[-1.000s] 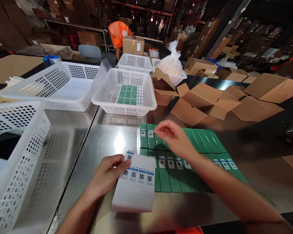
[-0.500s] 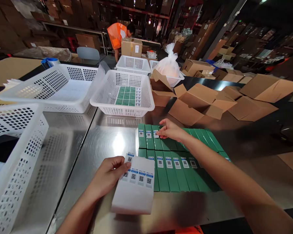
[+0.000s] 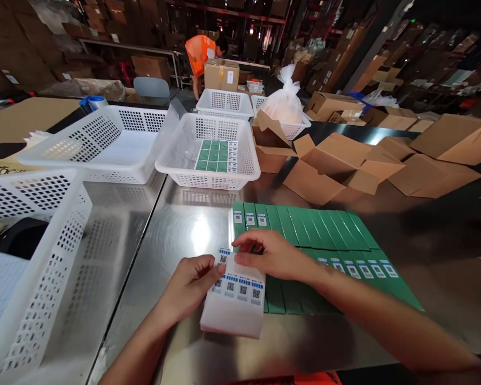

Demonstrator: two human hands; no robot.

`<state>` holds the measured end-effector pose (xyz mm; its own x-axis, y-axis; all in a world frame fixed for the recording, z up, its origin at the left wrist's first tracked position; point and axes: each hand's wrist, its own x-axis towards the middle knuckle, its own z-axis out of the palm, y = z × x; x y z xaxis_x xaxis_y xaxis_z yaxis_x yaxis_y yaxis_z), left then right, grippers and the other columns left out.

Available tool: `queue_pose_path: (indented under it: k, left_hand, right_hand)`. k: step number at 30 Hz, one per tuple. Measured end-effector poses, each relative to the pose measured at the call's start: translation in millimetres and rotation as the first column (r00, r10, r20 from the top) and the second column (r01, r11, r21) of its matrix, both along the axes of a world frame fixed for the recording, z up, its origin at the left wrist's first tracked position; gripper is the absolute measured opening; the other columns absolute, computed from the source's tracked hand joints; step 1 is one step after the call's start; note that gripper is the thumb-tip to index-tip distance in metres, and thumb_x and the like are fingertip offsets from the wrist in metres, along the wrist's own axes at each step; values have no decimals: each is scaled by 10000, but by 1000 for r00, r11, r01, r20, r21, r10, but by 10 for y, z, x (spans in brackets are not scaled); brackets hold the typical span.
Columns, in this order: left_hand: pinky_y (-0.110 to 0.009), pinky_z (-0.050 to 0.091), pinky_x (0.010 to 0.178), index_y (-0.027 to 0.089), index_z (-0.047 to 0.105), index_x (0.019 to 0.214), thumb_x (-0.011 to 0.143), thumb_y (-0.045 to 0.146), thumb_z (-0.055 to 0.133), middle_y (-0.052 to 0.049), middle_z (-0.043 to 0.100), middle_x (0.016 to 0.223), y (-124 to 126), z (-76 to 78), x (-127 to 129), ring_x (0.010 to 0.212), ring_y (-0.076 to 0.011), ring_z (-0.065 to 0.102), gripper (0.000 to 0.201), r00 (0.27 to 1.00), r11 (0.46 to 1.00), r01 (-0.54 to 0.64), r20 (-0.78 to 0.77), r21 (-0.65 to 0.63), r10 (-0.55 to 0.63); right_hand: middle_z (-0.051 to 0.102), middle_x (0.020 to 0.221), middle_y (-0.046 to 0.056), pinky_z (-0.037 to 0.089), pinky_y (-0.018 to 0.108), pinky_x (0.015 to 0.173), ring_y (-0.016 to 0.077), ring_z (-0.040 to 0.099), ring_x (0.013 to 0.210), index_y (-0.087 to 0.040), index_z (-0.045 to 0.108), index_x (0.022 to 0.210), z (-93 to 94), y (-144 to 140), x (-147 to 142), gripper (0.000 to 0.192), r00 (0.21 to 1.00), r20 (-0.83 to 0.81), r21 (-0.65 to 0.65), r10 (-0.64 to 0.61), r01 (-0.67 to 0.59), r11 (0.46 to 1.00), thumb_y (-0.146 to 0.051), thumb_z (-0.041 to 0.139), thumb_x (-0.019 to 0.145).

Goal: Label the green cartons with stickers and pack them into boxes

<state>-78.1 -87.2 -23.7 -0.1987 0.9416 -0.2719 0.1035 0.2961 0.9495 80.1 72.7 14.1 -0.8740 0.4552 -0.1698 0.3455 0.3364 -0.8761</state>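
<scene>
Left hand (image 3: 190, 283) grips the label sheet (image 3: 234, 305) at its left edge, thumb on top, fingers closed on the paper. Sheet lies flat on the steel table (image 3: 176, 230), at 6 o'clock of the view, its right edge overlapping the green boxes (image 3: 316, 230). Right hand (image 3: 272, 255) sits at the sheet's top edge, at 2 o'clock from the left hand, fingertips (image 3: 240, 259) drawn together on the top row of QR labels; whether a label is pinched between them cannot be told. Green boxes in two rows, touching side by side; back row's three leftmost carry labels. White basket (image 3: 208, 182) at 12 o'clock from the hands holds more green boxes. Open cardboard cartons (image 3: 336, 166) at 2 o'clock. Person in orange vest (image 3: 200, 51) far back at 12 o'clock
</scene>
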Motion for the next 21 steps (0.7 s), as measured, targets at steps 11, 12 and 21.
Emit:
queue_pose_path:
  k: [11, 12, 21]
  left_hand:
    - [-234, 310, 579, 157, 604, 711, 882, 520, 559, -8, 543, 662, -29, 55, 56, 626, -135, 426, 405, 968, 963, 251, -25, 94, -250]
    - [-234, 307, 579, 153, 611, 710, 884, 518, 558, -6, 534, 656, -33, 60, 60, 621, -132, 419, 407, 964, 959, 265, -15, 99, -264]
    - [-250, 271, 550, 177, 495, 587, 869, 495, 579, 8, 467, 589, -107, 21, 41, 569, -116, 388, 433, 950, 932, 310, -35, 186, -309]
  right_hand:
    - [723, 831, 13, 484, 295, 697, 161, 662, 774, -270, 794, 772, -6, -136, 0, 34, 967, -232, 65, -110, 128, 990, -256, 785, 743]
    - [730, 835, 12, 493, 303, 709, 164, 669, 774, -279, 797, 775, -6, -173, 10, 38, 958, -257, 52, -126, 144, 988, -260, 782, 746]
    - [727, 770, 20, 550, 343, 697, 181, 666, 745, -237, 755, 805, 90, 184, 59, 226, 806, -314, -272, -502, 431, 861, -415, 816, 681]
